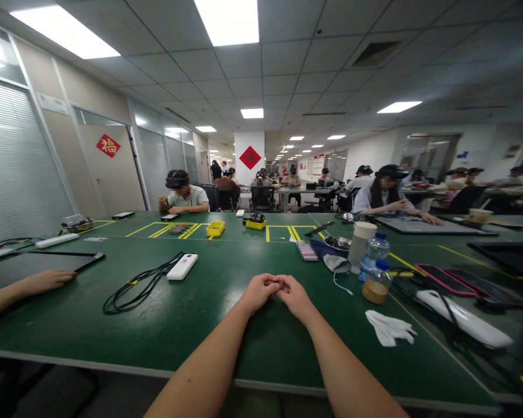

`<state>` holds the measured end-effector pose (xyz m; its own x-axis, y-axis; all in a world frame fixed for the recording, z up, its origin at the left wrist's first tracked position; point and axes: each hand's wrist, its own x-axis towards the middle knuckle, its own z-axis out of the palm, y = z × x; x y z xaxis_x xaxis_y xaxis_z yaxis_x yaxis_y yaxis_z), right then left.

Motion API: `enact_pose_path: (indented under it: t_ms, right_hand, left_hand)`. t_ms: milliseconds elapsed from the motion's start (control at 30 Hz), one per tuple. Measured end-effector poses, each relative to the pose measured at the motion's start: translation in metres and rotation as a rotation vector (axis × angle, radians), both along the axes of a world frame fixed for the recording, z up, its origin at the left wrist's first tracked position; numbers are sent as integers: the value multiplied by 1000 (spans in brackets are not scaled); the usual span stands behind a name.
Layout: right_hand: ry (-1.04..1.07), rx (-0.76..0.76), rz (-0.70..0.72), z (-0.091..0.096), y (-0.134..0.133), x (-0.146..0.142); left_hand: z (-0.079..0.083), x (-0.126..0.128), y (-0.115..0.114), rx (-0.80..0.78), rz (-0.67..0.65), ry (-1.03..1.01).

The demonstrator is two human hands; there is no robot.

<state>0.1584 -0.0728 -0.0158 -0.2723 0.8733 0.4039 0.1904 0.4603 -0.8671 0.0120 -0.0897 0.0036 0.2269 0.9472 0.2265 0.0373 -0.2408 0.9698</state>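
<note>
My left hand point(259, 291) and my right hand point(295, 296) meet in the middle of the green table point(209, 313), knuckles up, fingertips touching each other. Both hands are curled closed; whatever sits between the fingertips is too small to make out. Both forearms stretch from the near table edge. A white power bank point(182, 266) with a black cable point(135, 287) lies to the left of my hands. A crumpled white cloth point(390, 328) lies to the right.
Bottles point(373, 264) and a white cup point(361, 244) stand right of centre, with phones point(444, 278) and a white device point(466, 319) further right. A neighbour's hand point(47, 281) rests by a black tablet point(35, 264) at left. Yellow trays point(215, 229) and seated people are across.
</note>
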Motion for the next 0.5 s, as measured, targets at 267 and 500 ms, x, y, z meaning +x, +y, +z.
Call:
enact_pose_path:
  t_ms: [267,500]
  right_hand:
    - [60,-138,-39,1,-1,1]
    - [65,-158,-20,1,-1,1]
  left_hand:
    - [-11,-3,12,-142,134,-259]
    - [-12,-6,14,-134,181,-334]
